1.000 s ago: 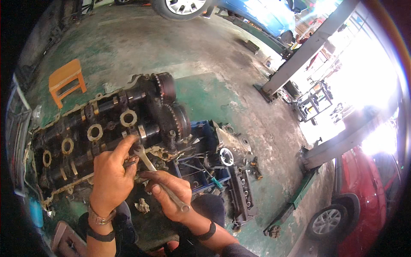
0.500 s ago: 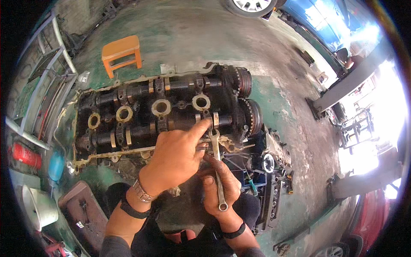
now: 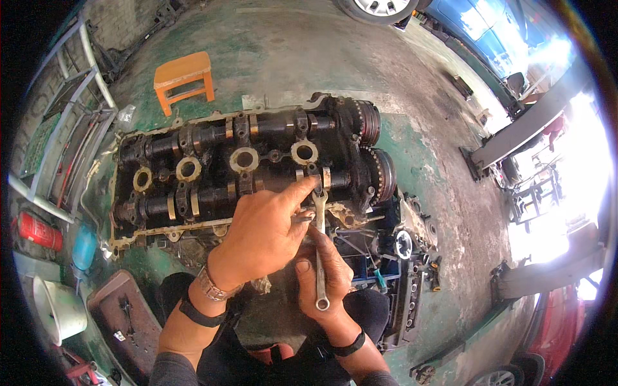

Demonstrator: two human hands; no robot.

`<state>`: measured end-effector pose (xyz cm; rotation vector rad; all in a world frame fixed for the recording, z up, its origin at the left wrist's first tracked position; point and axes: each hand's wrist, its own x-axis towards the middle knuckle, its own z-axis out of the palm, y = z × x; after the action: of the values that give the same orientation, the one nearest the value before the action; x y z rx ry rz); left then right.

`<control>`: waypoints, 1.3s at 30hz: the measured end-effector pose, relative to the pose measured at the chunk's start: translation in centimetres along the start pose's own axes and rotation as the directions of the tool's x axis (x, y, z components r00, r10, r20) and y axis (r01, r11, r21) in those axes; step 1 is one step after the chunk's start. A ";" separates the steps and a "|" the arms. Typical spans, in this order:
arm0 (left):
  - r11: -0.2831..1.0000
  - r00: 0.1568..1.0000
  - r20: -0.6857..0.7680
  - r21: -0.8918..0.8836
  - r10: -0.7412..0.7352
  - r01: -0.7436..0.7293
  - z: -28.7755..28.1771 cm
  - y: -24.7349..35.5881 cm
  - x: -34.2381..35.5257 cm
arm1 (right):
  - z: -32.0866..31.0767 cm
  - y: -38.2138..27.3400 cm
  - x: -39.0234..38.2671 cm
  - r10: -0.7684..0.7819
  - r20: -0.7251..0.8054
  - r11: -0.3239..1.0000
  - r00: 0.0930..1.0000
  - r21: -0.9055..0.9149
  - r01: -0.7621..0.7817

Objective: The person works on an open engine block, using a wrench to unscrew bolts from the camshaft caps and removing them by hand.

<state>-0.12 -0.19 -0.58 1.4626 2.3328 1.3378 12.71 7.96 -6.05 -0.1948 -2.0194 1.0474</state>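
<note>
A dark engine cylinder head (image 3: 277,128) with two camshafts and sprockets at its right end spans the middle of the view. My left hand (image 3: 261,231) stretches its index finger onto a camshaft cap (image 3: 313,174) near that end, while its thumb and curled fingers grip a small metal piece (image 3: 299,219), too small to identify. A steel combination wrench (image 3: 321,254) stands almost vertical in the view, its upper end at that cap beside my fingertip. My right hand (image 3: 322,283), below and to the right of the left one, is wrapped around the wrench's lower part.
An orange stool (image 3: 182,72) stands behind. At left are a metal rack (image 3: 64,180), red extinguisher (image 3: 38,233), white bucket (image 3: 59,310) and tray (image 3: 119,315). Removed parts (image 3: 405,296) lie at right, beside lift posts (image 3: 505,138), a blue car (image 3: 479,29) and red car (image 3: 547,334).
The view swung leftward from a second ago, revealing the rack and bucket. Since half a second ago the wrench's lower end and my right hand moved slightly left and up.
</note>
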 end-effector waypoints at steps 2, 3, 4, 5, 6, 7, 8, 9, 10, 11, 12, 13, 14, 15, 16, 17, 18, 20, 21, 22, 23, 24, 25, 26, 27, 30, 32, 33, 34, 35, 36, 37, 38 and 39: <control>0.996 0.996 -0.052 0.049 0.076 -0.073 0.2 -0.2 0.0 | 0.2 0.1 -0.1 -0.070 -0.011 0.997 0.998 -0.046 0.069; 0.997 0.996 -0.052 0.043 0.073 -0.071 0.2 -0.3 0.0 | 0.2 0.2 -0.1 -0.054 0.022 0.998 0.998 -0.025 0.054; 0.997 0.996 -0.050 0.031 0.075 -0.074 0.2 -0.4 0.2 | 0.1 0.3 -0.1 -0.042 0.056 0.999 0.998 -0.017 0.043; 0.996 0.998 -0.035 0.072 0.050 -0.047 0.3 -0.2 0.1 | -0.2 0.3 -0.1 -0.030 0.085 0.999 0.996 -0.018 0.032; 0.993 0.994 -0.089 0.102 0.066 -0.057 0.4 0.1 0.1 | -0.3 0.3 -0.1 0.005 0.074 0.999 0.997 -0.036 -0.002; 0.998 0.998 -0.050 0.055 -0.025 0.028 0.3 0.4 0.1 | -0.3 0.5 0.1 -0.086 0.049 0.995 0.995 -0.054 0.089; 0.998 0.998 -0.061 0.057 -0.001 0.005 0.3 0.7 0.2 | -0.6 0.6 0.1 -0.076 0.051 0.996 0.996 -0.043 0.078; 0.995 0.994 -0.097 0.099 0.043 -0.034 0.3 1.0 0.4 | -0.8 0.7 0.2 -0.097 0.042 0.993 0.994 -0.058 0.099; 0.999 0.998 -0.058 0.026 -0.024 0.026 0.2 1.3 0.5 | -1.2 0.8 0.4 -0.071 0.045 0.997 0.997 -0.002 0.071; 0.994 0.994 -0.008 -0.015 -0.107 0.107 0.1 1.6 0.5 | -1.6 0.9 0.6 -0.056 0.047 0.997 0.997 0.063 0.053; 0.997 0.997 -0.006 -0.018 -0.078 0.077 0.0 1.8 0.7 | -1.4 1.1 0.9 -0.117 0.002 0.992 0.993 0.050 0.117; 0.998 0.999 -0.028 0.041 -0.037 0.038 -0.1 2.1 0.7 | -1.8 0.9 0.9 -0.065 0.030 0.992 0.997 0.109 0.061; 0.999 0.999 -0.043 0.022 -0.022 0.023 -0.1 2.2 0.7 | -2.0 0.9 1.0 -0.034 0.058 0.990 0.998 0.142 0.025; 0.999 0.998 -0.052 0.036 -0.031 0.033 -0.1 2.3 0.7 | -2.1 0.7 1.2 -0.013 0.074 0.984 0.997 0.176 0.000; 0.999 0.998 -0.056 0.015 -0.030 0.031 0.0 2.4 0.6 | -2.4 0.6 1.2 0.037 0.103 0.978 0.994 0.199 -0.057; 0.999 0.998 -0.059 0.004 -0.034 0.035 0.0 2.4 0.6 | -2.7 0.5 1.2 0.082 0.124 0.969 0.989 0.222 -0.108; 1.000 0.998 -0.065 -0.005 -0.027 0.027 0.1 2.4 0.5 | -2.9 0.5 1.2 0.125 0.147 0.957 0.981 0.243 -0.159; 0.998 0.997 -0.074 0.063 -0.011 0.016 0.1 2.4 0.5 | -3.3 0.8 1.5 0.172 0.155 0.911 0.973 0.350 -0.216; 0.994 0.996 -0.083 0.109 0.010 -0.001 0.1 2.5 0.5 | -3.5 1.0 1.6 0.210 0.161 0.887 0.964 0.385 -0.257; 0.995 0.997 -0.072 0.095 -0.017 0.024 0.1 2.5 0.4 | -3.7 1.2 1.6 0.257 0.167 0.852 0.952 0.427 -0.305; 0.995 0.997 -0.065 0.093 -0.034 0.040 0.0 2.6 0.3 | -3.8 1.4 1.6 0.286 0.164 0.811 0.944 0.483 -0.330; 0.993 0.997 -0.073 0.113 -0.031 0.039 0.1 2.7 0.4 | -3.8 1.6 1.6 0.327 0.157 0.773 0.932 0.524 -0.359; 0.996 0.997 -0.070 0.076 -0.035 0.041 0.2 2.8 0.4 | -3.9 1.8 1.5 0.365 0.152 0.731 0.918 0.564 -0.384; 0.998 0.996 -0.085 0.062 -0.022 0.027 0.3 2.8 0.4 | -4.0 2.1 1.5 0.404 0.183 0.663 0.896 0.617 -0.424; 0.998 0.995 -0.099 0.059 -0.007 0.013 0.3 2.8 0.5 | -4.0 2.2 1.5 0.437 0.190 0.619 0.879 0.645 -0.448; 0.998 0.998 -0.019 -0.018 -0.060 0.059 -0.1 2.4 0.7 | -3.9 2.4 1.4 0.501 0.209 0.514 0.840 0.709 -0.483; 0.998 0.998 -0.024 0.009 -0.066 0.066 -0.1 2.3 0.6 | -3.8 2.1 1.3 0.520 0.197 0.493 0.831 0.725 -0.481; 0.999 0.998 -0.054 0.026 -0.044 0.046 0.1 2.3 0.5 | -3.7 1.8 1.2 0.476 0.177 0.550 0.862 0.704 -0.449; 0.998 0.996 -0.085 0.056 -0.007 0.012 0.2 2.3 0.4 | -3.7 1.5 0.9 0.439 0.157 0.603 0.885 0.679 -0.419; 0.998 0.996 -0.090 0.056 -0.016 0.021 0.2 2.3 0.4 | -3.6 1.2 0.8 0.400 0.138 0.652 0.906 0.652 -0.387; 0.998 0.995 -0.095 0.067 -0.012 0.018 0.3 2.2 0.3 | -3.6 1.1 0.8 0.318 0.117 0.780 0.941 0.532 -0.330; 0.996 0.994 -0.111 0.088 0.011 -0.001 0.3 2.2 0.3 | -3.5 0.9 0.7 0.247 0.118 0.860 0.962 0.430 -0.274; 0.997 0.995 -0.104 0.081 -0.001 0.010 0.3 2.2 0.3 | -3.3 0.8 0.6 0.175 0.126 0.924 0.976 0.322 -0.207; 0.996 0.994 -0.108 0.085 0.004 0.005 0.4 2.2 0.3 | -3.0 0.7 0.5 0.111 0.134 0.966 0.985 0.219 -0.139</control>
<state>1.42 0.64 0.85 1.4467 2.4861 1.3659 14.46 10.47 -5.33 -0.1423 -1.9941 1.3905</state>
